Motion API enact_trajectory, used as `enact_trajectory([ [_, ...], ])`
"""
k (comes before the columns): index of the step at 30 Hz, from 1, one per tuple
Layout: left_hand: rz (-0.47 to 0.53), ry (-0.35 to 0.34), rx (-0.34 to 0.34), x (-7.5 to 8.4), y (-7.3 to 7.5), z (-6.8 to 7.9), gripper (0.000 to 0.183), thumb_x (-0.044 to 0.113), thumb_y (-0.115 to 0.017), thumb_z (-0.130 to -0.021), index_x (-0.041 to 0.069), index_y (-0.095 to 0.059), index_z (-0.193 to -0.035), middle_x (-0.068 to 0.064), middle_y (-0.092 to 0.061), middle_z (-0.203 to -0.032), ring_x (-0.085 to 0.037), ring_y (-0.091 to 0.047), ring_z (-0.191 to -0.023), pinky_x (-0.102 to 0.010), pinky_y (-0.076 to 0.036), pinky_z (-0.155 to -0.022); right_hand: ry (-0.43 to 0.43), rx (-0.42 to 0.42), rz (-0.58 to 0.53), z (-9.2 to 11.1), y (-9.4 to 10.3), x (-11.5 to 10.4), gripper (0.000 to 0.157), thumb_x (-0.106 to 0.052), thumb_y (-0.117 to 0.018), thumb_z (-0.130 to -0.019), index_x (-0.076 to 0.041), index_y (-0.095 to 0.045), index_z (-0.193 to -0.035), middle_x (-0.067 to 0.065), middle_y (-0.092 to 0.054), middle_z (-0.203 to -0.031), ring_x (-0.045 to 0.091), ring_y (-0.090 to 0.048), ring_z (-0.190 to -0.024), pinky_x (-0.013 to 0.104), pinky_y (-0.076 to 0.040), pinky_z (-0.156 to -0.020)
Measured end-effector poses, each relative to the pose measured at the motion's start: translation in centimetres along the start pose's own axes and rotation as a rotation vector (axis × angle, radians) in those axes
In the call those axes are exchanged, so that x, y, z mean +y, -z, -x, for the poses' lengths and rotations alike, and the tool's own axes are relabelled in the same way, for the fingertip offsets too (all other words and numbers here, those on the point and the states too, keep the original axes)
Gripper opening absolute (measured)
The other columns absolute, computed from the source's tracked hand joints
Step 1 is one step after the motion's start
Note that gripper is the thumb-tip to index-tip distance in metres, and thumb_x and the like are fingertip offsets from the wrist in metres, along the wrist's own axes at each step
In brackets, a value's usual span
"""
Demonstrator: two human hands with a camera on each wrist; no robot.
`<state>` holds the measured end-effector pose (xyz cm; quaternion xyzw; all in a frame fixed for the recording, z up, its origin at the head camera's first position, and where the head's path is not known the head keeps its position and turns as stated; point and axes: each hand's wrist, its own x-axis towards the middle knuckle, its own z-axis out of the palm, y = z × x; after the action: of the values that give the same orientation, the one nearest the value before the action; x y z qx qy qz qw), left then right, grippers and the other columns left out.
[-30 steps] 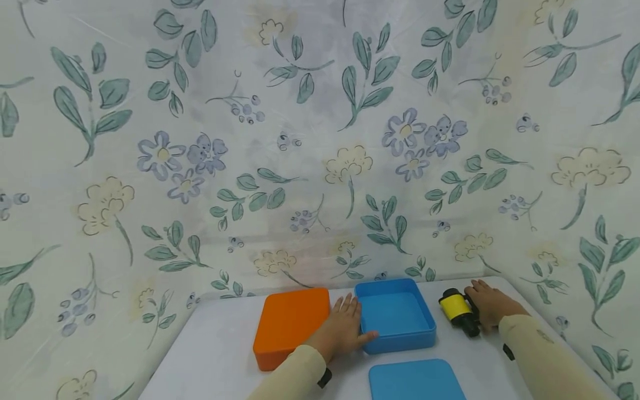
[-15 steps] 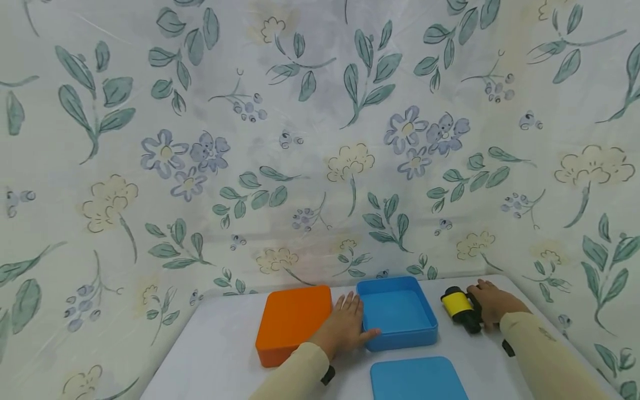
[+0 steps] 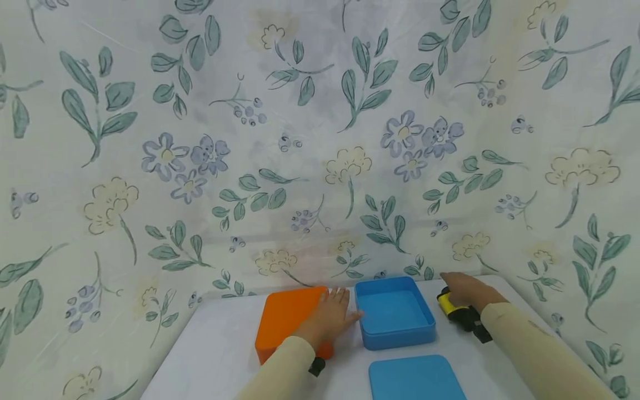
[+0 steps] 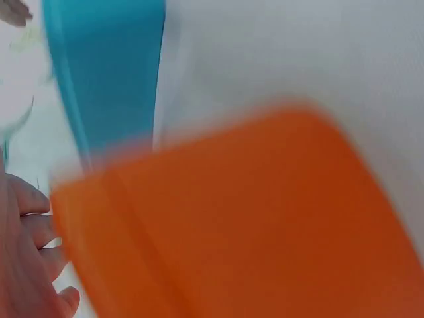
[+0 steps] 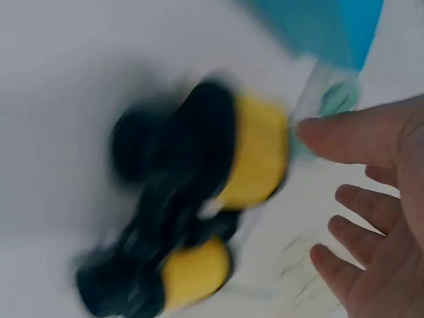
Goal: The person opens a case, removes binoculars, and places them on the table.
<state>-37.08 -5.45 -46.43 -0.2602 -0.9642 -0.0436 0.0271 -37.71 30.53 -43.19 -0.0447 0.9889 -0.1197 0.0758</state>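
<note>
An orange box [image 3: 287, 314] with a flat closed top lies at the left of the white table. My left hand [image 3: 325, 318] is at its right side, fingers extended; in the left wrist view the fingers [image 4: 40, 228] are along the edge of the orange box [image 4: 252, 218]. Over at the right, my right hand [image 3: 467, 291] is above black and yellow binoculars [image 3: 462, 318], partly hiding them. The right wrist view shows its fingers spread, with the thumb [image 5: 338, 139] close to one yellow barrel of the binoculars [image 5: 255, 152]; whether it touches is unclear.
An open blue box [image 3: 395, 311] stands between the hands. A flat blue lid [image 3: 416, 379] lies in front of it, cut off by the lower frame edge. Behind the white table [image 3: 215, 344] hangs flower-patterned cloth [image 3: 310, 166].
My left hand has moved left, away from the blue box and against the orange one. My right hand has shifted from the right side of the binoculars to above them.
</note>
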Motion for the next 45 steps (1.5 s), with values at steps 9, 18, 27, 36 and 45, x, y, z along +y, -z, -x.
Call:
enact_trajectory([
  [9, 0.023, 0.178, 0.135, -7.3, 2.1, 2.4, 0.065, 0.044, -0.054, -0.098, -0.006, -0.046, -0.139, -0.02, -0.05, -0.138, -0.037, -0.046, -0.127, -0.051, -0.034, -0.107, 0.18, 0.092, -0.3, -2.0, -1.2, -7.1, 0.06, -0.011, -0.071, -0.084, 0.004, -0.049, -0.137, 0.014, -0.064, -0.111, 0.035, -0.06, -0.105, 0.052, -0.05, -0.087],
  [18, 0.161, 0.525, 0.102, -11.7, 3.8, 5.7, 0.061, 0.031, -0.064, -0.091, -0.013, -0.049, -0.13, -0.027, -0.058, -0.117, -0.04, -0.058, -0.103, -0.055, -0.048, -0.089, 0.208, 0.009, -0.946, -2.9, -4.0, -13.2, 0.05, 0.002, -0.064, -0.088, 0.015, -0.045, -0.132, 0.022, -0.063, -0.107, 0.037, -0.065, -0.092, 0.043, -0.057, -0.073],
  [27, 0.747, 0.717, 0.027, -14.0, 4.4, 7.4, 0.057, 0.028, -0.06, -0.093, -0.018, -0.043, -0.123, -0.025, -0.058, -0.107, -0.038, -0.06, -0.093, -0.048, -0.055, -0.078, 0.097, -0.153, -1.284, -3.7, -6.8, -19.2, 0.056, -0.006, -0.062, -0.093, 0.017, -0.034, -0.136, 0.03, -0.058, -0.117, 0.047, -0.058, -0.108, 0.046, -0.056, -0.081],
  [36, 1.007, 0.847, -0.019, -15.2, 4.9, 7.7, 0.066, 0.036, -0.061, -0.093, -0.014, -0.039, -0.13, -0.029, -0.057, -0.106, -0.039, -0.059, -0.096, -0.046, -0.055, -0.079, 0.047, -0.283, -1.361, -3.3, -8.3, -21.8, 0.05, -0.013, -0.057, -0.096, 0.013, -0.037, -0.134, 0.023, -0.059, -0.115, 0.035, -0.061, -0.102, 0.049, -0.051, -0.09],
  [45, 1.145, 0.865, -0.033, -16.1, 6.5, 9.1, 0.066, 0.039, -0.056, -0.097, -0.019, -0.041, -0.123, -0.028, -0.059, -0.098, -0.032, -0.063, -0.084, -0.04, -0.057, -0.078, 0.015, -0.275, -1.407, -3.4, -8.1, -23.5, 0.047, -0.014, -0.057, -0.096, 0.01, -0.041, -0.133, 0.022, -0.063, -0.11, 0.032, -0.063, -0.096, 0.046, -0.053, -0.088],
])
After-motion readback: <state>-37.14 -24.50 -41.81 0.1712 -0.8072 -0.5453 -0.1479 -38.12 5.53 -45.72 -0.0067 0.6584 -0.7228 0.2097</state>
